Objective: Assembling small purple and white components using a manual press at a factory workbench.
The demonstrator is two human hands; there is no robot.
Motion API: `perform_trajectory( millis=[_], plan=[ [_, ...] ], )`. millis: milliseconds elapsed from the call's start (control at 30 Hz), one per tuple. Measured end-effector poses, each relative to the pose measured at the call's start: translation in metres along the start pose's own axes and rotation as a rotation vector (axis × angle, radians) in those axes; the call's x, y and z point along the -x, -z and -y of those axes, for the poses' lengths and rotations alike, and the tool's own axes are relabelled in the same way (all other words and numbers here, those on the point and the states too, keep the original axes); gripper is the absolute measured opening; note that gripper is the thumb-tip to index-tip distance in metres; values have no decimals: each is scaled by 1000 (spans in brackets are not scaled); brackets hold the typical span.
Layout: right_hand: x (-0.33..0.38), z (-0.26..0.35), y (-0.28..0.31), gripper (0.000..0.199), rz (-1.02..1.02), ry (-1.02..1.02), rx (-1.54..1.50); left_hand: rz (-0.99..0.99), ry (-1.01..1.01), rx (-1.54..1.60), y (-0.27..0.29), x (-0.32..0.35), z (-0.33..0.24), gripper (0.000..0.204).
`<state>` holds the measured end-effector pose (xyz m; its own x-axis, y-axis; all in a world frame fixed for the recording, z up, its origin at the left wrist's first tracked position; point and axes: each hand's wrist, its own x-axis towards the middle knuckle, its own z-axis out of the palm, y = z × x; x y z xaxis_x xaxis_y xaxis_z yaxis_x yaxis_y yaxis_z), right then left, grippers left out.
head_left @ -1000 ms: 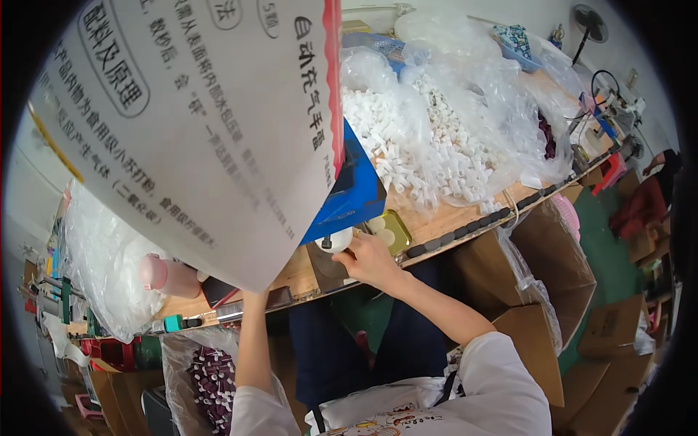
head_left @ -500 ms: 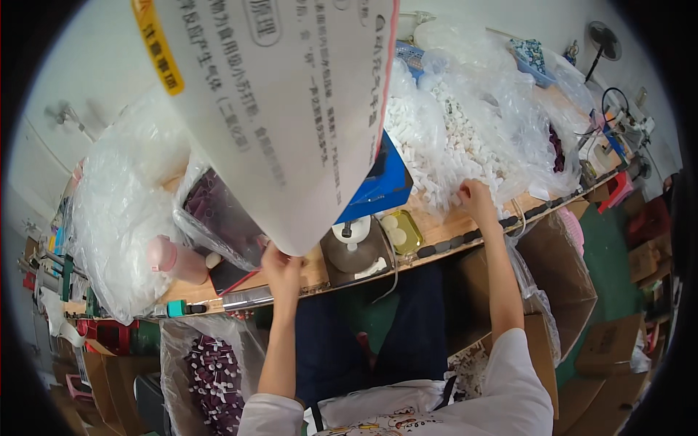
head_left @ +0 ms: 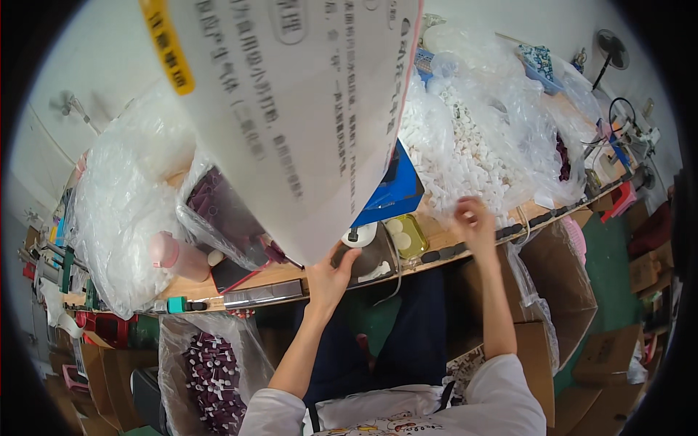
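My left hand (head_left: 327, 280) is at the table edge, just in front of a blue machine (head_left: 396, 192) with a round white part (head_left: 360, 235). Its thumb and fingers curl toward each other; a hanging white printed sheet (head_left: 291, 145) hides some of the fingers, and what they hold cannot be made out. Over the near side of a heap of small white plastic pieces (head_left: 472, 156), my right hand (head_left: 476, 225) is closed, with what looks like one small white piece at its fingertips. Dark purple pieces (head_left: 218, 196) lie in a clear plastic bag left of the sheet.
A yellow-green tray (head_left: 406, 237) stands right of the machine. Farther left are a pink bottle (head_left: 178, 258) and a large clear bag (head_left: 123, 218). Below the table, a lined box of purple-and-white pieces (head_left: 213, 385) sits left of my legs, a cardboard box (head_left: 549, 283) right.
My left hand has moved right, from beside the purple pieces to the front of the machine. My right hand has drawn slightly back from the white heap. The view has shifted a little.
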<state>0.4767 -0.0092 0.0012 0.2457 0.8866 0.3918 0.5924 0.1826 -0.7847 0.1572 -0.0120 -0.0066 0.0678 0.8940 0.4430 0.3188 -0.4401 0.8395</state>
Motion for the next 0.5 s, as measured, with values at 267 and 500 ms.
perform_trajectory(
  millis=[267,500],
  plan=[
    [27,22,-51,10,121,462,224,61,12,-123,23,-21,-43,24],
    [39,41,-62,20,32,15,-382,44,132,-59,-4,-10,-12,30]
  ],
)
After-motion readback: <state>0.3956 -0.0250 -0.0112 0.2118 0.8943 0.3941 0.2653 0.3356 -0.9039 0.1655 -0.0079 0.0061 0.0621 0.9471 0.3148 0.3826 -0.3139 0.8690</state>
